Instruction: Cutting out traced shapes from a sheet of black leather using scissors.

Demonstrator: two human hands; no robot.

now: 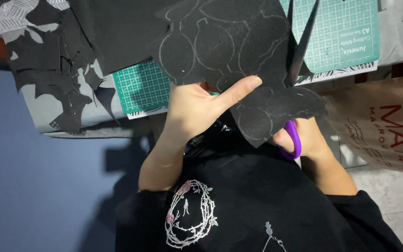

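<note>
My left hand (197, 109) holds a black sheet (225, 51) marked with pale traced outlines, thumb pressed on its near edge. Scissors with purple handles (294, 140) are gripped in my right hand (304, 137), mostly hidden under the sheet. Their dark blades (302, 44) point away from me and cut into the sheet's right side. A partly cut flap of the sheet (281, 109) hangs over my right hand.
A green gridded cutting mat (341, 37) lies on the grey table (402, 32). Black offcuts (57, 74) pile at the left. A brown paper bag (383, 126) stands at the right on a tiled floor. Blue floor lies left.
</note>
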